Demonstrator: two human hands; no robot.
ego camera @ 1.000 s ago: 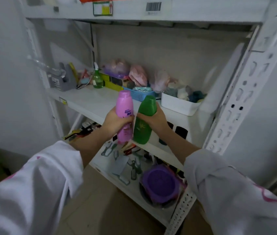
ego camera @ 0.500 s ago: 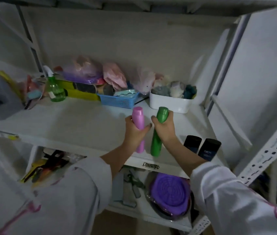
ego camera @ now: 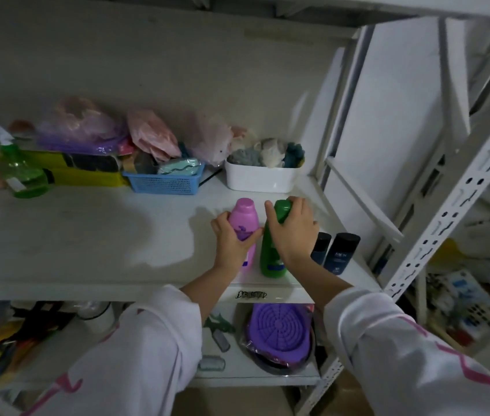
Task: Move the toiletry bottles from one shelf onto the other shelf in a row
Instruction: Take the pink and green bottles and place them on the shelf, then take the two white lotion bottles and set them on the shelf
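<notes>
**Holding two bottles upright on the middle shelf**

Gripping seen on both sides. Left hand (ego camera: 231, 241) wrapped around the middle of the pink bottle (ego camera: 245, 219), fingers across the purple label, cap end clear above the knuckles. Right hand (ego camera: 293, 232) clamped over the upper half of the green bottle (ego camera: 270, 259), fingertips curled across the cap, lower body and blue label showing beneath the palm. Hands side by side, nearly touching, each closed on its own bottle.

Both bottles stood upright near the front edge of the white shelf (ego camera: 102, 235), just beside each other, pink to the left of green. Could not tell whether the bases were fully down on the board.

Just right of the right wrist: two dark bottles (ego camera: 335, 253), upright, touching or nearly so, close to the green one and in line with it.

Beyond the hands, toward the back wall: white tub (ego camera: 263, 178) with sponges, straight ahead of the knuckles. Left of that, blue basket (ego camera: 164, 183), then yellow box under plastic bags. Far left of the left hand: green spray bottle (ego camera: 20, 172).

Below the forearms, on the lower shelf: purple round strainer (ego camera: 279, 330), under the right wrist. Scissors and tools lower left, blurred. White sleeves with pink markings pushed up both forearms.
</notes>
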